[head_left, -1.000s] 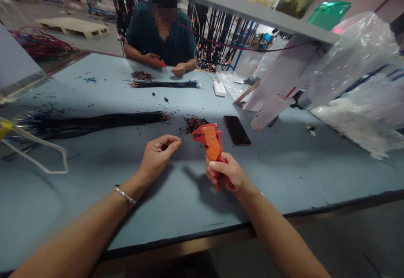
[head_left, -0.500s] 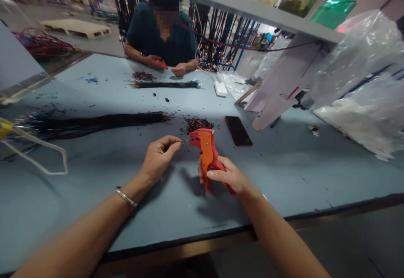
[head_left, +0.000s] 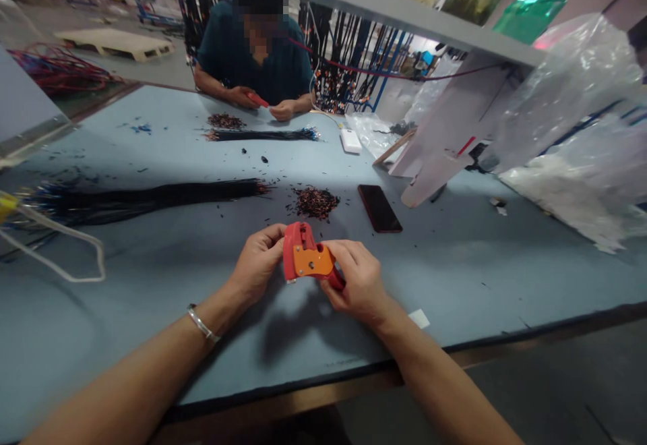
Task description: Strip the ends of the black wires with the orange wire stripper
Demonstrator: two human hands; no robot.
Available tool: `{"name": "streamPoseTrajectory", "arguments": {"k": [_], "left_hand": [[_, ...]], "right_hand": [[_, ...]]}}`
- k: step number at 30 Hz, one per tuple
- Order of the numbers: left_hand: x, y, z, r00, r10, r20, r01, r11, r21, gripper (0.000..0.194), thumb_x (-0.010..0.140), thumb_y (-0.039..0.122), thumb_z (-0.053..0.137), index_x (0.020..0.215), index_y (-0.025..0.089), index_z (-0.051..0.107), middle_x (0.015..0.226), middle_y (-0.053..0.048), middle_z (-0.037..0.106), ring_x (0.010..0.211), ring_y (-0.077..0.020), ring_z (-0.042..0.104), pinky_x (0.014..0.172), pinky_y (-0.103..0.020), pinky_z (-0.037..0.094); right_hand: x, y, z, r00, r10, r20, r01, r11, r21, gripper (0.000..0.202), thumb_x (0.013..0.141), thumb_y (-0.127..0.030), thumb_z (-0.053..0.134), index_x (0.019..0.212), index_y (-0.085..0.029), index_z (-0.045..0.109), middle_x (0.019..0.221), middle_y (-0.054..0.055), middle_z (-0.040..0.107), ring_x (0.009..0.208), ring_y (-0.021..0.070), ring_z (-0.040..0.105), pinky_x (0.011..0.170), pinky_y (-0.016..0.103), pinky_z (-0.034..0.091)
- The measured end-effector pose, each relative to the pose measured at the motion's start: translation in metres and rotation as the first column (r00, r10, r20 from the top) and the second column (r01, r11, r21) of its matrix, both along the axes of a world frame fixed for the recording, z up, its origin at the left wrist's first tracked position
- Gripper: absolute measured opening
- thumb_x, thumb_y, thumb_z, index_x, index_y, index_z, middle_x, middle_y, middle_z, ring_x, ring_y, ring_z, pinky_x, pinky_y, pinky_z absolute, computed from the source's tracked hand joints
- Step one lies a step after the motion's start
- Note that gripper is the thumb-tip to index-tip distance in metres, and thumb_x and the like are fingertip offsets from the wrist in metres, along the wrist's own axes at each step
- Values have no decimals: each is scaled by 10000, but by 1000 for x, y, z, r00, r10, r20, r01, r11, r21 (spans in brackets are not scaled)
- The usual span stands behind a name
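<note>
Two black wire bundles lie on the bench, one towards its left edge, one nearer its far edge. There are two heaps of clippings, one smartphone, one white box and one red-and-orange wire stripper.

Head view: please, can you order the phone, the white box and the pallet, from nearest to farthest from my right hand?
1. Phone: ahead, slightly right.
2. White box: farther ahead, on the table.
3. Pallet: far left, beyond the table.

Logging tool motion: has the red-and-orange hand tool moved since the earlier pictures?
Yes, leftward: the tool is farther left of the flat black phone.
</note>
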State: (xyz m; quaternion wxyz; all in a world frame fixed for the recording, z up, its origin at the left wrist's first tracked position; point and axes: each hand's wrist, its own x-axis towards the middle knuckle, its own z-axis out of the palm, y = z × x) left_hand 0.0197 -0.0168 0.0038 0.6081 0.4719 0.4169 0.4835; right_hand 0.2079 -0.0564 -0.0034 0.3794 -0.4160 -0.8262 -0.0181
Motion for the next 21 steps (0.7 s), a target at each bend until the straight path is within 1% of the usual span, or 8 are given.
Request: {"name": "streamPoseTrajectory", "arguments": {"k": [4,9,13,15,18,21], "left_hand": [[1,-3,-1,998,-45,43,47,998,-47,168,637,281,748,699,158,652,613,32,609,521,-88,502,504,-196,417],[2,-4,2,991,-106,80,111,991,-69,229,607,319,795,704,148,679,664,4,668,578,-109,570,575,-220,476],[4,-4,4,987,-142,81,146,988,-48,250,553,305,841,678,145,694,650,8,672,606,-111,579,624,-221,484],[4,-3,3,984,-157,82,160,986,-43,253,560,320,841,681,145,705,662,0,685,622,-118,589,641,-227,487],[3,-3,1,987,-148,55,150,988,-43,251,568,331,842,683,146,718,666,-6,697,615,-121,592,636,-227,483],[3,-3,0,986,-159,41,160,987,-28,261,570,348,846,705,152,738,690,-15,717,638,-135,612,681,-244,498]], "right_hand": [[-1,1,-1,998,-7,63,3,998,55,412,788,-244,572,1184,-129,566,1046,158,675,924,283,624,797,414,491],[-1,2,-1,998,-34,60,31,998,52,433,750,-182,579,1178,-120,571,1051,158,674,931,278,617,803,405,488],[-1,3,0,998,-32,47,31,999,29,428,754,-175,568,1180,-125,559,1064,152,675,953,279,619,811,404,484],[0,4,0,998,-32,47,31,999,14,420,759,-182,566,1176,-129,558,1063,149,676,950,280,618,812,404,481],[0,5,-1,998,-33,53,34,999,-13,418,751,-184,567,1165,-133,563,1055,142,677,924,274,618,803,396,479],[0,7,-2,998,-32,60,35,998,-46,422,736,-175,553,1155,-130,567,1031,137,677,889,265,618,788,385,477]]}}
